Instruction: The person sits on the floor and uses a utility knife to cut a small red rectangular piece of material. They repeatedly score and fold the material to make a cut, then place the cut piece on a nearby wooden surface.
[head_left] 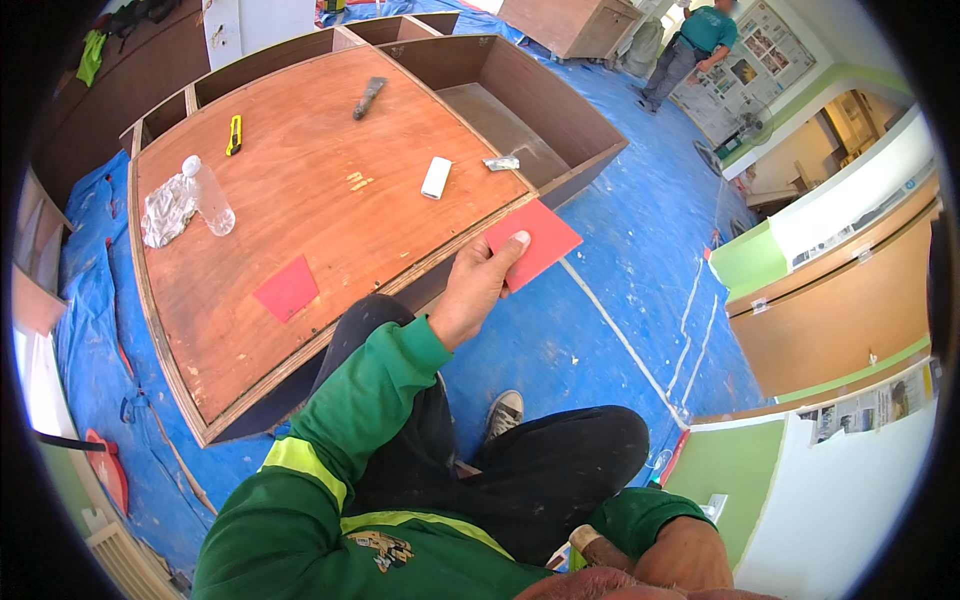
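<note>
My left hand [472, 290], reaching out in a green sleeve, is shut on a red square sheet [537, 240], with the thumb on top. It holds the sheet just past the near edge of a large wooden cabinet [330, 210] lying on its back. A second red sheet [288, 288] lies flat on the cabinet's panel, left of the hand. My right hand [685, 555] sits low at the bottom right by my knee, its fingers hidden. My legs in black trousers and a grey shoe [503, 412] rest on the blue tarp.
On the panel lie a clear plastic bottle [210, 195], a crumpled silver wrap [166, 210], a yellow utility knife [234, 134], a scraper [368, 97], a white block [436, 177] and a foil scrap [502, 163]. Another person [690, 50] stands far back. Wooden units stand at the right.
</note>
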